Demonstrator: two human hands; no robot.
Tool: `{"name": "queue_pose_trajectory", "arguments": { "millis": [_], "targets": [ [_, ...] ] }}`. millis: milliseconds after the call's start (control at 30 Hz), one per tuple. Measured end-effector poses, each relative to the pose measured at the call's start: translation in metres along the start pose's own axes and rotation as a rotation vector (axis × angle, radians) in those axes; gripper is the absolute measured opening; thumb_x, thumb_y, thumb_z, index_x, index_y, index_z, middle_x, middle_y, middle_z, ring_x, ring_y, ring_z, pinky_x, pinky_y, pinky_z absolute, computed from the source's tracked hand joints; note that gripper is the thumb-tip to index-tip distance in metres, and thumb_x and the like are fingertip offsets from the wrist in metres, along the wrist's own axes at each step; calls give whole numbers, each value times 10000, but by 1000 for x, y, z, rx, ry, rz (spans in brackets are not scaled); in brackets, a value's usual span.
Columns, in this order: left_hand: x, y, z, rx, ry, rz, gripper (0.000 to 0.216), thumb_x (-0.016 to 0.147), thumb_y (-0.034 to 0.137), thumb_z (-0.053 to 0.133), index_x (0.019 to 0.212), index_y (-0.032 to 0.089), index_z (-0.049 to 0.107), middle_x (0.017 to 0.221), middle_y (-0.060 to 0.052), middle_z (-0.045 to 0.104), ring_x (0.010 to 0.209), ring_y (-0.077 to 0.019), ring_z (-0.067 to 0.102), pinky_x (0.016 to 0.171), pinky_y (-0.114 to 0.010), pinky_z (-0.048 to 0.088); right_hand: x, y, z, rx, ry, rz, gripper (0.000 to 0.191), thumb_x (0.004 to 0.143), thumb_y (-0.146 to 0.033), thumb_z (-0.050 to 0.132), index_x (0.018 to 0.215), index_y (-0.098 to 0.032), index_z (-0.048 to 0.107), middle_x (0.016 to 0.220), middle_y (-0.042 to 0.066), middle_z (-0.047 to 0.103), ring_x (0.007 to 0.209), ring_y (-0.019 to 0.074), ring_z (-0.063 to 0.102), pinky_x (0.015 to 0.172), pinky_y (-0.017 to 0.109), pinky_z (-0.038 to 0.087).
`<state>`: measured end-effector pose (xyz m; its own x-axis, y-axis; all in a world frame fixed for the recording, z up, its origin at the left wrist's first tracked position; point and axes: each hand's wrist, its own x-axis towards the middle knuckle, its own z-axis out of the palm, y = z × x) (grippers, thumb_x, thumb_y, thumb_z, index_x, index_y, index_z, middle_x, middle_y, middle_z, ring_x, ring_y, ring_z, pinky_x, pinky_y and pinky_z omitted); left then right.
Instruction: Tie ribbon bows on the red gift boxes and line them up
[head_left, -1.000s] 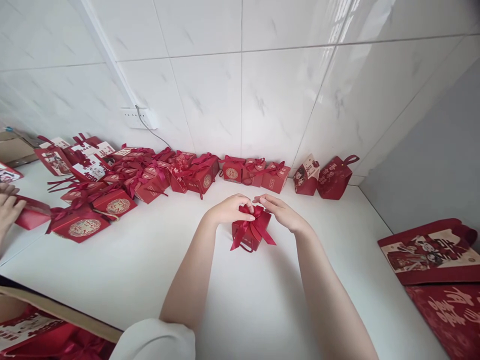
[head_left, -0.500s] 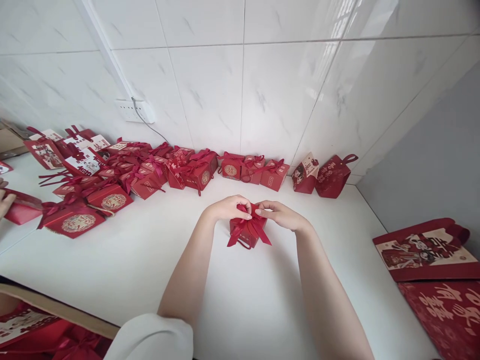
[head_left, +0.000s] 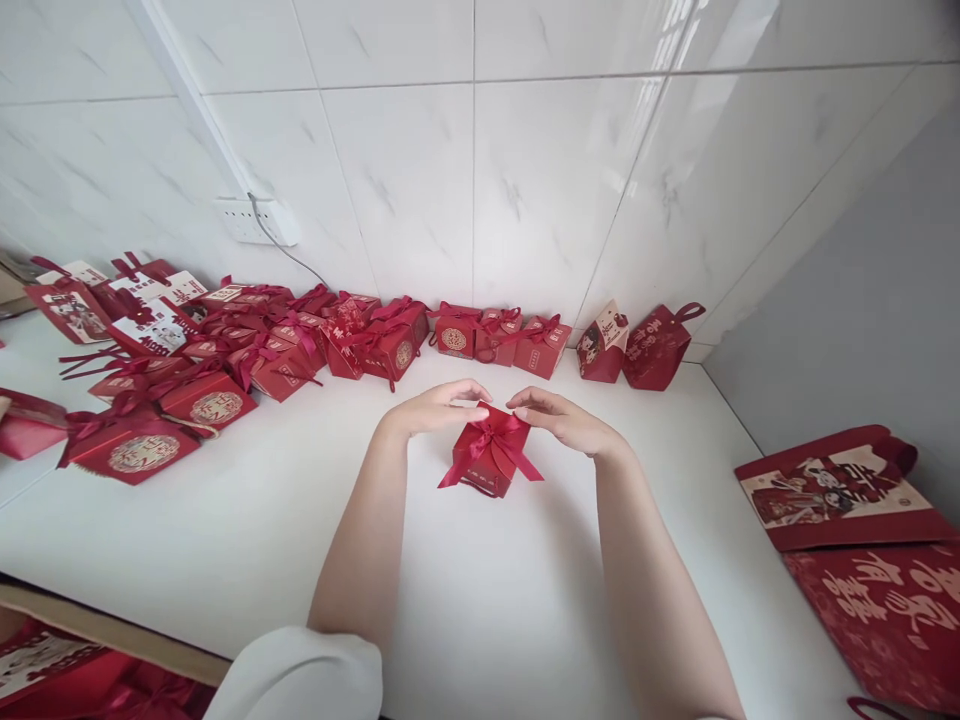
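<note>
A small red gift box (head_left: 481, 478) stands on the white table in front of me. Its top carries a red ribbon bow (head_left: 495, 437), with two tails hanging down left and right. At the box's upper left is my left hand (head_left: 442, 408), fingers apart and holding nothing. My right hand (head_left: 553, 418) is at the upper right, its fingers stretched toward the bow's right loop; whether a fingertip touches the ribbon I cannot tell.
Many ribboned red boxes (head_left: 217, 405) crowd the left and back of the white table (head_left: 495, 600). Two upright boxes (head_left: 657, 347) stand back right. Flat red bags (head_left: 840, 488) lie at the right edge. An open carton (head_left: 112, 635) is at lower left. A socket (head_left: 255, 221) is on the wall.
My fingers have come off the bow and spread apart, the left hand shifting left. The bow now shows fully. At far left, another person's hand has mostly left the view.
</note>
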<state>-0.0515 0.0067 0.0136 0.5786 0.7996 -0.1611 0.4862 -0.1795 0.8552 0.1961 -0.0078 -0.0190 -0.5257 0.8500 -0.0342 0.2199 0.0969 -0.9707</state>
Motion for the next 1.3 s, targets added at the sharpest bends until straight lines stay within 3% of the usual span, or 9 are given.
{"name": "queue_pose_trajectory", "arguments": {
  "millis": [100,167,233,333,400,600,800,1033,1300],
  "targets": [
    [-7,4,-7,-8,135,-4,306,808,486,572,994,255,646,1311,-27,541,1221,-215,501,1012,-335,408,-7,-18,-1,-56,292,-6,330,820,-527,593,974,-235,595,1015,38,636,892,194,577,812,343,438],
    [-7,6,-7,43,180,15,296,796,491,585,918,235,673,1334,-38,523,1225,-225,497,1037,-354,388,-14,-35,7,-15,390,-49,318,843,-539,561,891,-226,598,874,31,657,793,182,600,761,330,451],
    [-5,8,-4,112,176,33,291,770,499,613,877,240,693,1344,-36,515,1241,-236,480,1051,-368,370,-22,-47,24,85,239,-40,405,878,-584,477,800,-212,618,717,32,656,667,172,607,686,320,459],
    [2,5,4,186,83,39,258,737,474,657,863,257,717,1351,-31,509,1253,-245,466,1032,-359,375,-36,-42,58,141,-198,186,513,858,-658,453,807,-192,661,697,60,685,579,182,627,608,327,456],
    [7,2,8,189,-4,32,244,724,441,674,850,238,724,1309,-50,545,1209,-250,504,983,-341,407,-43,-24,81,141,-268,316,528,846,-677,466,896,-189,661,760,72,708,586,189,645,609,330,456],
    [16,-7,13,144,-108,53,224,715,386,682,791,175,689,933,-40,682,921,-201,611,824,-301,453,-44,13,130,669,10,293,490,845,-606,557,1161,-234,602,1173,90,645,909,210,671,742,322,518],
    [14,-11,7,98,-125,28,256,692,376,704,836,165,681,879,-27,671,827,-172,592,742,-281,450,-26,0,154,1169,175,459,450,790,-593,641,971,-183,666,1049,70,666,831,148,662,619,217,484],
    [17,-16,7,30,-156,-18,264,693,361,711,859,160,673,893,-32,676,831,-172,602,754,-289,454,-19,7,158,1071,250,372,324,692,-426,793,839,-178,646,914,32,673,727,103,598,612,200,416],
    [21,-17,12,14,-126,-32,273,682,370,710,844,154,670,868,-31,669,805,-174,597,720,-288,448,-26,13,151,823,276,270,238,740,-415,724,767,-204,619,1112,30,622,1035,174,507,781,263,404]
  ]
}}
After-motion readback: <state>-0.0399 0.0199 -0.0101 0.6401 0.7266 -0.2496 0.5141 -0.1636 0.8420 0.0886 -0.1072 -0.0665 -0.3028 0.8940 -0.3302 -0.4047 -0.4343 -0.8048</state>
